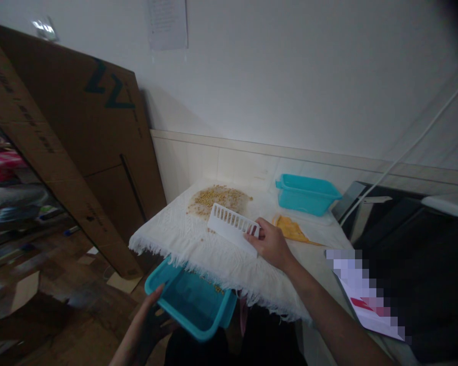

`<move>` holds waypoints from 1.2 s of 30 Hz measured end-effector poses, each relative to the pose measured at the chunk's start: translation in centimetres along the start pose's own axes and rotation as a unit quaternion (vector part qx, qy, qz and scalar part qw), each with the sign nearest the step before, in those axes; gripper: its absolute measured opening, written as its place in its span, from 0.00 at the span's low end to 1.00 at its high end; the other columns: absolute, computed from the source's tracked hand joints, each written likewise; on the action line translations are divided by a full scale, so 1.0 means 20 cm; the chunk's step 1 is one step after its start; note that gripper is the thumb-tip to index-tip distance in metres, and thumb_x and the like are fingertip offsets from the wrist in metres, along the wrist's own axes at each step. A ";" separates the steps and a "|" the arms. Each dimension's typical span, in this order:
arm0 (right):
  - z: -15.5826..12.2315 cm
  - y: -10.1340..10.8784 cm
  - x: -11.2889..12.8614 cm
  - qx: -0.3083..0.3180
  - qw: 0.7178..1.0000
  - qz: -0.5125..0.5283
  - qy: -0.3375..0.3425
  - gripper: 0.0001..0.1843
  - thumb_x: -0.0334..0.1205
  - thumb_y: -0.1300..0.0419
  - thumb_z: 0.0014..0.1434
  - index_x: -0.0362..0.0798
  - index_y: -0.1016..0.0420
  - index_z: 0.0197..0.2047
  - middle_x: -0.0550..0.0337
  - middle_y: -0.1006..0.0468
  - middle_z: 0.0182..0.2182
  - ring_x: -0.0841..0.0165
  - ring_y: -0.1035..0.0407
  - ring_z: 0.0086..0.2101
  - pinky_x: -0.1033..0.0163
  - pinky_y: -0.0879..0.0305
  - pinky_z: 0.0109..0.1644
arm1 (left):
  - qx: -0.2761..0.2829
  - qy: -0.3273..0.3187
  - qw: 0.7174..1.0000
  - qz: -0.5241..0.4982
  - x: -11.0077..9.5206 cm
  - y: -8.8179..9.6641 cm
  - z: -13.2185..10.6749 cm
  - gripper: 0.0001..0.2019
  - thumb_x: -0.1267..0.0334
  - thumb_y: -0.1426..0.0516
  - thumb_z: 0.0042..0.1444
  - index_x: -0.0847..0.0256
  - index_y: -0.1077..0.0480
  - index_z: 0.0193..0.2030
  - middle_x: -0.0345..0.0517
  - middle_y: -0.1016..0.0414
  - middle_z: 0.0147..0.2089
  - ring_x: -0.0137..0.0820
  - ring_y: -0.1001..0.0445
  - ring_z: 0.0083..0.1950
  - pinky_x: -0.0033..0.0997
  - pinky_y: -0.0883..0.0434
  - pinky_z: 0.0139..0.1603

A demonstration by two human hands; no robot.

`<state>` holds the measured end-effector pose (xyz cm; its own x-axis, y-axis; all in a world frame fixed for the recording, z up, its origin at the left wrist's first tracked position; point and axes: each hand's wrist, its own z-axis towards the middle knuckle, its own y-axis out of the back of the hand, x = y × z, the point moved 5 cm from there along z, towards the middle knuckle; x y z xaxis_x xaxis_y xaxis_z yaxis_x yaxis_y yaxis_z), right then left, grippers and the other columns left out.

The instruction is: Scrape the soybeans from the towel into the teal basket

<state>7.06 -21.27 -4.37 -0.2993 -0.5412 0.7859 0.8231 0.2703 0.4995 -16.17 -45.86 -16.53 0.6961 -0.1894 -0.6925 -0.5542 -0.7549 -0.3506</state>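
Observation:
My right hand grips one end of a white slotted plastic panel, thumb on its near face. The panel stands tilted on the white fringed cloth, just in front of a spread of yellow soybeans. Below the cloth's front edge, my left hand holds a teal plastic bin by its left rim, thumb on top. The bin is tilted, and some beans show inside near its far side. The fringe hides part of its back rim. A few stray beans lie near the panel.
A second teal bin stands at the back right, near a yellow cloth-like piece. Further right lies a tablet-like device with a blurred screen. A tall cardboard box leans at the left, above a cluttered floor.

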 end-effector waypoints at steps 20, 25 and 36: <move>-0.02 -0.08 0.08 0.040 0.997 -0.021 0.061 0.08 0.45 0.38 0.60 0.50 0.31 0.34 0.63 0.25 0.25 0.69 0.30 0.25 0.66 0.33 0.31 | 0.002 0.006 1.000 0.006 -0.04 0.07 0.05 0.38 0.46 0.33 0.53 0.55 0.35 0.68 0.56 0.28 0.69 0.58 0.25 0.63 0.56 0.21 0.53; -0.05 -0.09 0.11 0.053 0.995 -0.032 0.074 0.08 0.43 0.38 0.60 0.49 0.29 0.33 0.66 0.27 0.22 0.71 0.32 0.24 0.67 0.37 0.29 | 0.000 0.004 1.000 0.007 -0.05 0.06 0.04 0.35 0.46 0.36 0.56 0.57 0.35 0.68 0.57 0.27 0.68 0.58 0.25 0.63 0.53 0.20 0.49; -0.11 -0.11 0.20 0.095 0.991 -0.030 0.087 0.09 0.44 0.37 0.60 0.49 0.29 0.32 0.66 0.29 0.21 0.73 0.35 0.22 0.68 0.39 0.28 | 0.000 0.017 1.000 0.007 -0.04 0.07 0.04 0.35 0.45 0.37 0.57 0.53 0.36 0.69 0.52 0.30 0.70 0.57 0.26 0.64 0.50 0.19 0.48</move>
<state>5.06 -25.74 -3.13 -0.2426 -0.6858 0.6862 0.6963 0.3695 0.6154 -17.92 -46.32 -16.92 0.7027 -0.2213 -0.6763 -0.5643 -0.7522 -0.3402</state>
